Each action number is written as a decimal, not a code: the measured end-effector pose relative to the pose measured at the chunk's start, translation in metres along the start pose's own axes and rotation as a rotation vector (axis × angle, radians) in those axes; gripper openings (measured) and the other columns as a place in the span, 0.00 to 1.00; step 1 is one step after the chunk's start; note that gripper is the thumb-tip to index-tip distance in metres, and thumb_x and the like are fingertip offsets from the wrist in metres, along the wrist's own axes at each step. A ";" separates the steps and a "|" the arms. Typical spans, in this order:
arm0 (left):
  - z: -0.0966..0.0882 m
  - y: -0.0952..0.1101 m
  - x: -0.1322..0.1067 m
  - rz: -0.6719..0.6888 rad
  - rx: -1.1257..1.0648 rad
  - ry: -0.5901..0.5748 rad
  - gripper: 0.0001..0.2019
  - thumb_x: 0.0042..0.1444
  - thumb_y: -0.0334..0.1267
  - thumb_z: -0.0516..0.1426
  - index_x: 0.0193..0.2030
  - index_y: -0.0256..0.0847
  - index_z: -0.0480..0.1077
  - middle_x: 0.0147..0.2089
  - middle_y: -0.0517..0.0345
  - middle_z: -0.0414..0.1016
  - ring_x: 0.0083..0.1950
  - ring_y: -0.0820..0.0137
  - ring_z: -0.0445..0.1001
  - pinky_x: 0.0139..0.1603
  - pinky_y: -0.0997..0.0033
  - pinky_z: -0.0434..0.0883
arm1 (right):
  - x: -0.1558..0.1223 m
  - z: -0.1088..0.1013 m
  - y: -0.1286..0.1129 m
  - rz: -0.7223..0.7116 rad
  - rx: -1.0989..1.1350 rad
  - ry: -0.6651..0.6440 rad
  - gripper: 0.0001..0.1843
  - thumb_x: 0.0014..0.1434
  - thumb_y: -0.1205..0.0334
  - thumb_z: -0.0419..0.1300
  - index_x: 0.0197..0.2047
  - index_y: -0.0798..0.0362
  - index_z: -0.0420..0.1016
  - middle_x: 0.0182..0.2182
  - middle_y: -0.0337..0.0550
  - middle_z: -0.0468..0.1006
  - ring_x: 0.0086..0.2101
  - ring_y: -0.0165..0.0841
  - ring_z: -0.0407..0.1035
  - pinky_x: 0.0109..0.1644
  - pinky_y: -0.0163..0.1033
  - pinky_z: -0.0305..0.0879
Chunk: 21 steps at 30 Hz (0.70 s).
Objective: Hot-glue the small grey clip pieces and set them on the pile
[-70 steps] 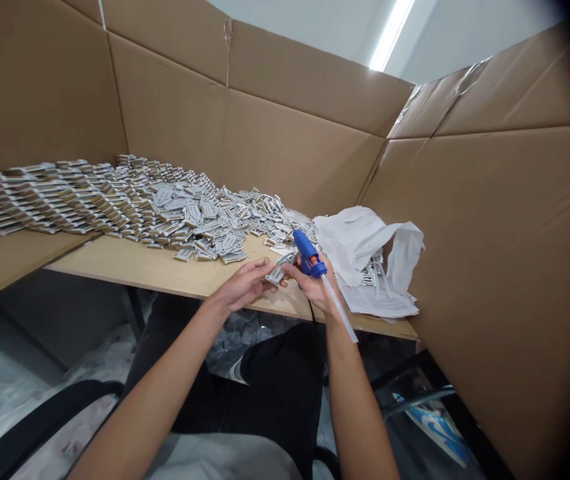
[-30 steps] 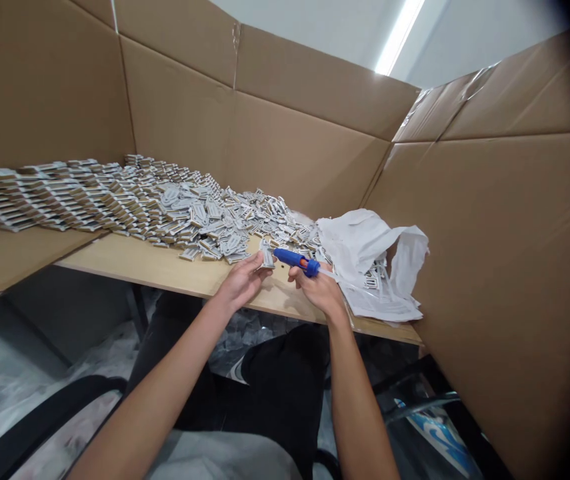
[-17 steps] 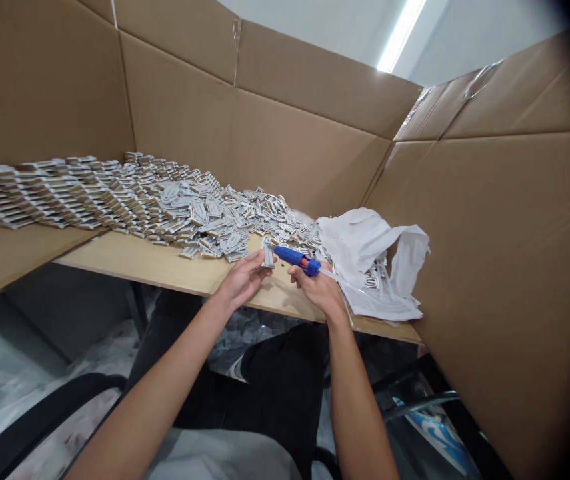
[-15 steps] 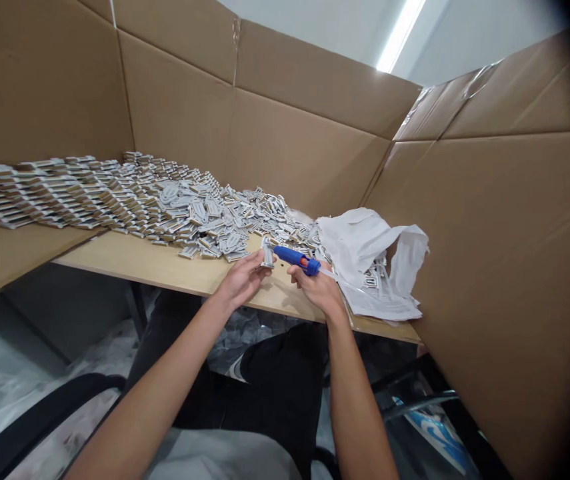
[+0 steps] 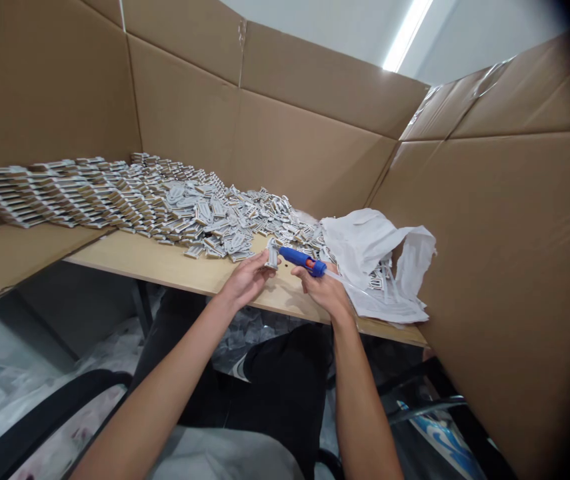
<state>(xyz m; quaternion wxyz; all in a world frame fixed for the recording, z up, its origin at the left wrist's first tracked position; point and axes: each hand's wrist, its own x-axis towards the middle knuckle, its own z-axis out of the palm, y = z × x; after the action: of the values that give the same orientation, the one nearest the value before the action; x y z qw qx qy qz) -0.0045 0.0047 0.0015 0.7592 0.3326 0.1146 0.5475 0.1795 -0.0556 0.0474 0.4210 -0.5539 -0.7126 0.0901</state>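
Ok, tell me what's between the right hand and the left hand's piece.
The front of the blue glue gun, aimed at the grey piece, as the head view shows.

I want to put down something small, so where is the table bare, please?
Bare: the table left of the left hand, between the gray pieces and front edge; also a smaller patch between left hand and right hand, below the glue gun. Crowded: the back, with gray pieces, and the right end, with the white bag.
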 end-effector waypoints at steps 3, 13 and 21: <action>-0.001 -0.001 0.000 0.003 0.005 -0.006 0.08 0.55 0.36 0.68 0.34 0.33 0.77 0.33 0.56 0.75 0.34 0.74 0.70 0.36 0.74 0.66 | 0.000 -0.001 0.001 0.011 -0.013 0.004 0.30 0.58 0.30 0.57 0.19 0.45 0.67 0.16 0.37 0.66 0.24 0.36 0.65 0.32 0.39 0.61; 0.002 -0.001 -0.004 0.073 0.139 0.005 0.10 0.51 0.38 0.71 0.34 0.34 0.79 0.35 0.55 0.76 0.36 0.73 0.71 0.38 0.74 0.65 | -0.004 -0.008 -0.014 0.082 0.055 -0.092 0.26 0.61 0.35 0.59 0.24 0.46 0.76 0.16 0.35 0.73 0.22 0.35 0.71 0.33 0.38 0.64; 0.000 -0.008 -0.001 0.165 0.292 -0.004 0.16 0.49 0.39 0.72 0.43 0.35 0.81 0.38 0.54 0.79 0.36 0.74 0.72 0.39 0.75 0.66 | -0.004 -0.009 -0.023 -0.026 -0.045 0.010 0.25 0.63 0.36 0.59 0.30 0.50 0.78 0.25 0.41 0.78 0.27 0.36 0.71 0.35 0.37 0.62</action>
<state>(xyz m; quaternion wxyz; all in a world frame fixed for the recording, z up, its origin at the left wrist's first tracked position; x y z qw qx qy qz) 0.0013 0.0019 -0.0034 0.6555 0.4486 0.1636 0.5851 0.1692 -0.0703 0.0648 0.4133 -0.5545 -0.7193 0.0659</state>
